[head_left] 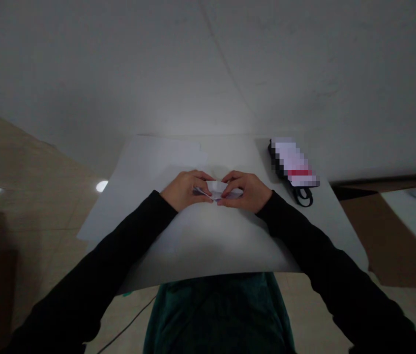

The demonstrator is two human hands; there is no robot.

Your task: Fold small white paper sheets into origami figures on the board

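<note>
A small folded piece of white paper (216, 187) is held between my two hands, above the middle of the white table (230, 236). My left hand (187, 189) pinches its left end with thumb and fingers. On the other end, my right hand (247, 191) has its fingers closed in the same way. The paper's middle shows between my fingertips, with creased, slanting faces; its ends are partly hidden by my fingers.
White paper sheets (149, 167) lie on the table's left side. At the back right rests a blurred-out item (292, 160) with a black strap loop (304, 196). A pale wall (193, 73) rises behind the table. A thin cable (129, 324) runs along the floor at lower left.
</note>
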